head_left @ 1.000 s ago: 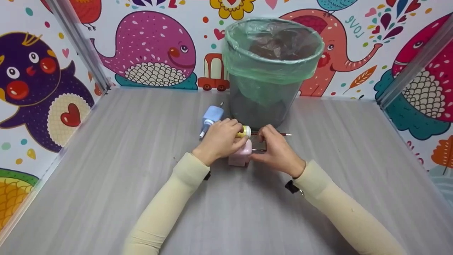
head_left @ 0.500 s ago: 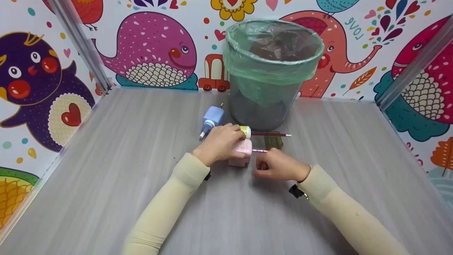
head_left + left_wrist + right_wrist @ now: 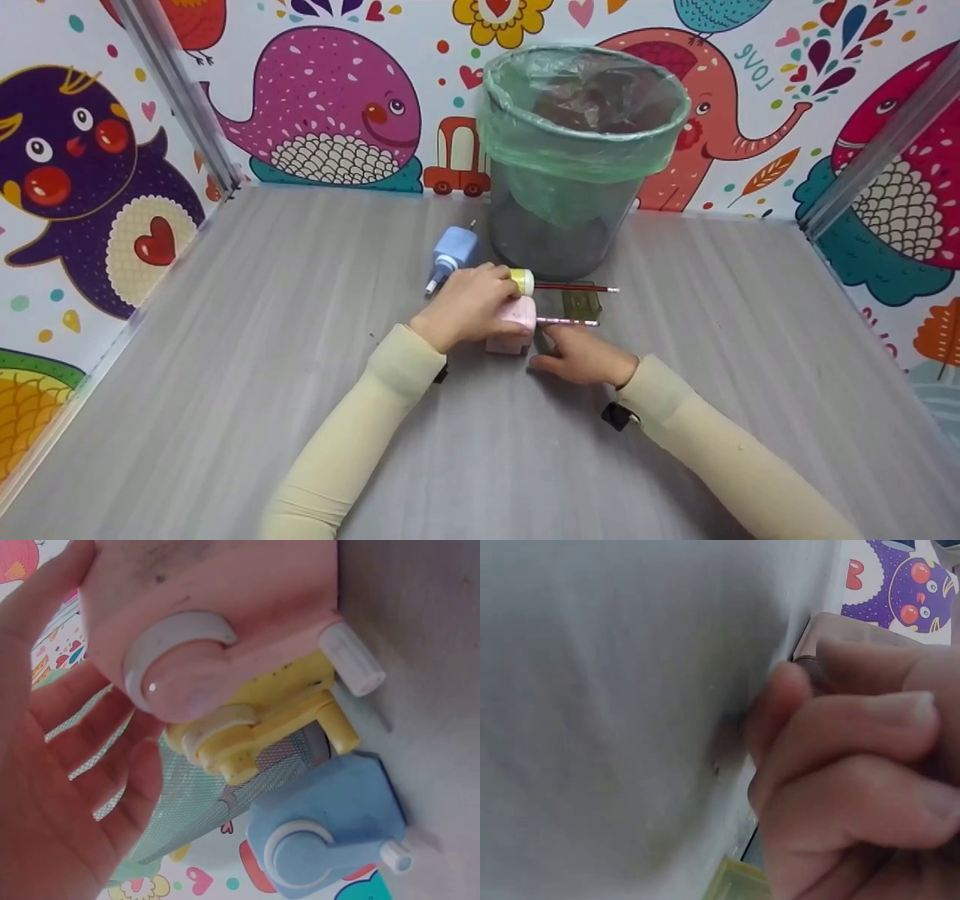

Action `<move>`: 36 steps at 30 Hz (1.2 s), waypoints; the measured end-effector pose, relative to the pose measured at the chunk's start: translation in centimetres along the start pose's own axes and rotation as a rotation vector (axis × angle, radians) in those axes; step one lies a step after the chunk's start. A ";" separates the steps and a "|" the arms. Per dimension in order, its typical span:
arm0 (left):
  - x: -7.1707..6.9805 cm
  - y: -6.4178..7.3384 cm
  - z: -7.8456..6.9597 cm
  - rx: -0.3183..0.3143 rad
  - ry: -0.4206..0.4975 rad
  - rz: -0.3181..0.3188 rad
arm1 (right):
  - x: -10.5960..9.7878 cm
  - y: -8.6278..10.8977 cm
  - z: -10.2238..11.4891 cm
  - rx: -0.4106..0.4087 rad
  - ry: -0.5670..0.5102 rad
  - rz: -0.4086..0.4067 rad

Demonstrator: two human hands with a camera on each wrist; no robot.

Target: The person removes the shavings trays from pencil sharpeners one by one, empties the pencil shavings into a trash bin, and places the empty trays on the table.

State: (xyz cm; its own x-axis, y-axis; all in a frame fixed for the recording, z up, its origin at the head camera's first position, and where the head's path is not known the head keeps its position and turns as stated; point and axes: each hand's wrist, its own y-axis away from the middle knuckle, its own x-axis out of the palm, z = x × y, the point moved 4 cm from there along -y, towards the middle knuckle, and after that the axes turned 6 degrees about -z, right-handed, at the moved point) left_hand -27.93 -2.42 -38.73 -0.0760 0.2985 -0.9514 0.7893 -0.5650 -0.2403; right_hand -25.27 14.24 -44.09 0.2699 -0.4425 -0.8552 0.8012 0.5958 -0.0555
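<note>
My left hand grips the pink crank pencil sharpener from above, thumb on its near side. A pink-and-white pencil sticks out of its front. Just below that pencil, my right hand is at the sharpener's front, close to its lower part. The right wrist view shows curled fingers; whether their tips pinch anything is hidden. Behind the pink sharpener is a yellow one, with a dark red pencil projecting from it. The blue sharpener lies farther left.
An olive see-through drawer-like box lies under and between the pencils. A mesh bin with a green liner stands behind the sharpeners. Patterned wall panels and metal posts bound the grey tabletop.
My right hand has drawn down from the pencils to below the pink-and-white one, uncovering it and the olive box. The left hand stays on the pink sharpener, shifted slightly down it.
</note>
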 end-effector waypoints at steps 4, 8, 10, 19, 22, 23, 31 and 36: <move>0.0 0.0 0.0 0.008 0.004 -0.024 | 0.3 -0.5 0.0 0.010 -0.053 0.003; 0.1 -0.2 -0.1 0.030 0.025 -0.045 | 0.6 -0.6 -0.2 0.034 -0.094 -0.014; 0.1 -0.2 -0.1 0.035 0.032 -0.046 | 0.7 -0.6 -0.3 0.049 -0.093 -0.024; 0.1 -0.2 0.4 0.021 0.082 -0.017 | 1.1 -1.0 -0.6 0.085 -0.082 -0.010; 0.1 -0.2 0.6 0.017 0.099 -0.014 | 1.2 -1.1 -0.6 0.094 -0.097 -0.002; 0.1 -0.3 0.6 0.017 0.104 -0.014 | 1.2 -1.1 -0.6 0.096 -0.101 -0.002; 0.1 -0.2 0.6 0.022 0.115 -0.006 | 1.1 -1.1 -0.6 0.110 -0.114 0.028; 0.0 -0.4 0.5 0.019 0.109 -0.002 | 0.9 -1.3 -0.7 0.131 -0.124 0.059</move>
State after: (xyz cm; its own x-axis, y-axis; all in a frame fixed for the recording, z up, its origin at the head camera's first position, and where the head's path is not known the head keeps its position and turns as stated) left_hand -28.52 -2.54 -38.72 -0.0105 0.3810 -0.9245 0.7775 -0.5783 -0.2472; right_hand -26.39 13.55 -45.11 0.3758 -0.4930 -0.7847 0.8426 0.5342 0.0679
